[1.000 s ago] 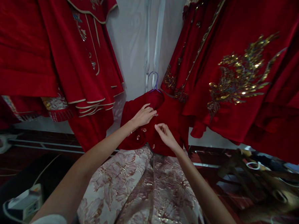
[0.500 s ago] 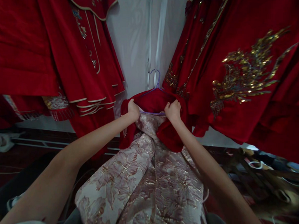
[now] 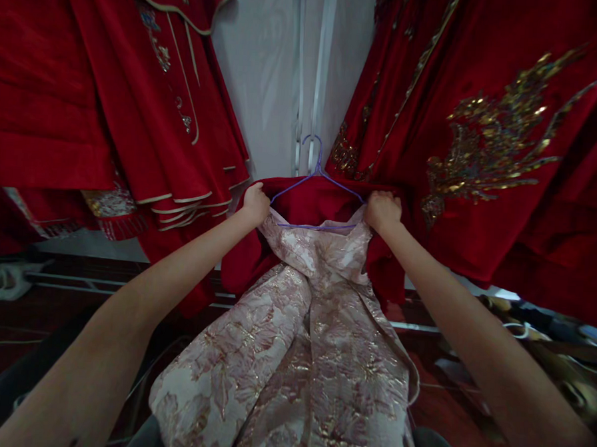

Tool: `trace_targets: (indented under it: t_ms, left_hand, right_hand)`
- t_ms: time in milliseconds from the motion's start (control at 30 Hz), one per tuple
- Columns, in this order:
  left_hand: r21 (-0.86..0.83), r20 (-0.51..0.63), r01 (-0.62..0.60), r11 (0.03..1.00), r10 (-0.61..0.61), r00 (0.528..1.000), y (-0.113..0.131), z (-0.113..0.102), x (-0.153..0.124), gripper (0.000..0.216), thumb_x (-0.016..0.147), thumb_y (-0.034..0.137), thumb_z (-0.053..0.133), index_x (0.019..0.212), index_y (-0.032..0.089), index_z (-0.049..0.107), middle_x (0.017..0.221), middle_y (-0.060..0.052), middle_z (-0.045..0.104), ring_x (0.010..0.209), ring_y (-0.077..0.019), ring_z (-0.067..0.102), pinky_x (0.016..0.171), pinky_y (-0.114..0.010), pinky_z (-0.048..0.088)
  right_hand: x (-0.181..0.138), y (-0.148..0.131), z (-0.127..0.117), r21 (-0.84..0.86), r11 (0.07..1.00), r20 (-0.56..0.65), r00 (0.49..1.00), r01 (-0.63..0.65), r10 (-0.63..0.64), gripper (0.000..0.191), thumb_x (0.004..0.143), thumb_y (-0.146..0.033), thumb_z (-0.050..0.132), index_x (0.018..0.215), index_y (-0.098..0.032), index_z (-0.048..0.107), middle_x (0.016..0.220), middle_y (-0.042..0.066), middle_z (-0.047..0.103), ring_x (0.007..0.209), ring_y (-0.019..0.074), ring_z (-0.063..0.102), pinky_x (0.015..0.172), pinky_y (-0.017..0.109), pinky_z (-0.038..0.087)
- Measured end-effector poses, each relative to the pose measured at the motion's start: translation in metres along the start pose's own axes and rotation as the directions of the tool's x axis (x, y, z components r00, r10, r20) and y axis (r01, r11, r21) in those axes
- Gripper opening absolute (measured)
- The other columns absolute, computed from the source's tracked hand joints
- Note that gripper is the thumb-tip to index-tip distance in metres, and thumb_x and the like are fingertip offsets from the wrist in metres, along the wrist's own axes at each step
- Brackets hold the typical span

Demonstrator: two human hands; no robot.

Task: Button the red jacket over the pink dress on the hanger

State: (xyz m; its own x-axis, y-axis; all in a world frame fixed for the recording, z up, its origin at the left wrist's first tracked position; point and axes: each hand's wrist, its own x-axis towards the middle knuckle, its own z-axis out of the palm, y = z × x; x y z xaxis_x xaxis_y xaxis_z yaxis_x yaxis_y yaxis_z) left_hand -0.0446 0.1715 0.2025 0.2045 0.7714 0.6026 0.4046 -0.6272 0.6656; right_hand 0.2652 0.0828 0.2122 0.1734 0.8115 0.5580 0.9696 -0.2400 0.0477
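Your left hand [image 3: 256, 203] and right hand [image 3: 382, 211] each clench an opened front edge of the small red velvet jacket [image 3: 324, 201], spread wide on its thin purple wire hanger [image 3: 315, 178], uncovering the pink-and-gold brocade skirt [image 3: 301, 357] hanging beneath, between larger red embroidered robes [image 3: 483, 146].

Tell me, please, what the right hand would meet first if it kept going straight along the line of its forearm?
Probably the hanging red garment with gold embroidery, just beyond the right hand, which grips the red jacket; depth is unclear.
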Motion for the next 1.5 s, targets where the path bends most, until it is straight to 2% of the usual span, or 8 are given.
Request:
trace_targets:
  t_ms: [133, 267, 400, 533, 867, 1067, 1233, 1500]
  left_hand:
    - [0.288, 0.266, -0.139, 0.948, 0.06, 0.962, 0.005, -0.03, 0.0, 0.031, 0.055, 0.029, 0.06, 0.034, 0.019, 0.04, 0.042, -0.004, 0.046, 0.083, -0.0249, 0.056, 0.09, -0.035, 0.027]
    - [0.389, 0.418, -0.158, 0.908, -0.021, 0.908, -0.004, -0.052, -0.006, 0.02, 0.06, 0.031, 0.055, 0.046, 0.018, 0.053, 0.048, -0.001, 0.05, 0.062, -0.0166, 0.051, 0.069, -0.027, 0.033]
    - [0.073, 0.273, 0.083, 0.994, -0.1, 0.957, -0.026, -0.05, -0.024, 0.029, 0.072, 0.037, 0.047, 0.053, 0.018, 0.056, 0.053, 0.0, 0.052, 0.055, -0.0132, 0.046, 0.057, -0.023, 0.034]
    - [-0.071, 0.08, 0.058, 0.996, -0.053, 0.995, -0.038, -0.038, -0.044, 0.036, 0.075, 0.049, 0.054, 0.066, 0.016, 0.065, 0.064, -0.002, 0.061, 0.062, -0.0139, 0.051, 0.059, -0.022, 0.038]
    - [0.375, -0.112, 0.071, 0.924, -0.031, 0.993, -0.044, -0.053, -0.082, 0.046, 0.083, 0.049, 0.043, 0.076, 0.012, 0.07, 0.061, -0.004, 0.065, 0.057, -0.0161, 0.054, 0.053, -0.023, 0.034]
    - [0.524, 0.249, -0.002, 0.852, -0.151, 0.957, -0.05, -0.046, -0.115, 0.043, 0.087, 0.043, 0.039, 0.07, 0.016, 0.068, 0.057, -0.002, 0.063, 0.051, -0.0126, 0.053, 0.05, -0.022, 0.033]
    - [0.326, 0.347, -0.309, 0.893, 0.191, 0.918, -0.006, -0.005, -0.101, 0.035, 0.089, 0.038, 0.039, 0.088, 0.019, 0.069, 0.105, -0.006, 0.068, 0.096, -0.0177, 0.061, 0.085, -0.029, 0.045]
    - [0.327, 0.418, -0.427, 0.843, 0.276, 0.866, 0.013, 0.051, -0.071, 0.031, 0.09, 0.034, 0.038, 0.084, 0.02, 0.065, 0.131, -0.005, 0.054, 0.124, -0.0211, 0.044, 0.108, -0.05, 0.024]
  right_hand:
    - [0.018, 0.01, -0.008, -0.003, 1.0, 0.216, 0.976, -0.012, 0.012, 0.03, 0.077, -0.013, 0.051, 0.102, 0.0, 0.059, 0.091, 0.023, 0.064, 0.092, 0.0286, 0.06, 0.078, 0.037, 0.043]
    - [0.034, 0.036, -0.014, 0.289, 0.957, 0.491, 0.852, 0.038, -0.182, 0.017, 0.078, -0.014, 0.051, 0.078, -0.007, 0.067, 0.067, 0.011, 0.064, 0.064, 0.0178, 0.061, 0.061, 0.029, 0.045]
    - [0.029, 0.069, -0.016, 0.636, 0.769, 0.433, 0.857, -0.07, -0.28, 0.018, 0.081, -0.022, 0.056, 0.077, -0.011, 0.069, 0.073, 0.007, 0.068, 0.061, 0.0121, 0.06, 0.062, 0.025, 0.047]
    - [0.007, 0.085, -0.012, 0.835, 0.524, 0.324, 0.921, -0.17, -0.217, 0.027, 0.076, -0.036, 0.064, 0.089, -0.013, 0.07, 0.086, 0.01, 0.07, 0.071, 0.0148, 0.063, 0.069, 0.029, 0.049]
    - [-0.043, 0.097, 0.043, 0.987, 0.095, 0.124, 0.992, -0.126, 0.025, 0.041, 0.072, -0.052, 0.064, 0.103, -0.026, 0.068, 0.095, 0.004, 0.071, 0.087, 0.0221, 0.066, 0.077, 0.036, 0.055]
    - [-0.095, 0.093, 0.086, 0.946, 0.264, 0.181, 0.982, -0.187, 0.047, 0.038, 0.07, -0.053, 0.065, 0.089, -0.021, 0.067, 0.084, 0.006, 0.071, 0.077, 0.0221, 0.066, 0.068, 0.034, 0.055]
    - [-0.118, 0.052, 0.057, 0.94, 0.341, 0.061, 0.973, 0.02, -0.224, 0.03, 0.082, -0.05, 0.052, 0.09, -0.021, 0.06, 0.083, 0.005, 0.067, 0.077, 0.0191, 0.062, 0.069, 0.03, 0.05]
    - [-0.078, 0.033, 0.018, 0.827, 0.535, -0.198, 0.98, 0.171, -0.008, 0.026, 0.088, -0.043, 0.042, 0.097, -0.022, 0.055, 0.101, 0.008, 0.065, 0.086, 0.0207, 0.061, 0.076, 0.033, 0.047]
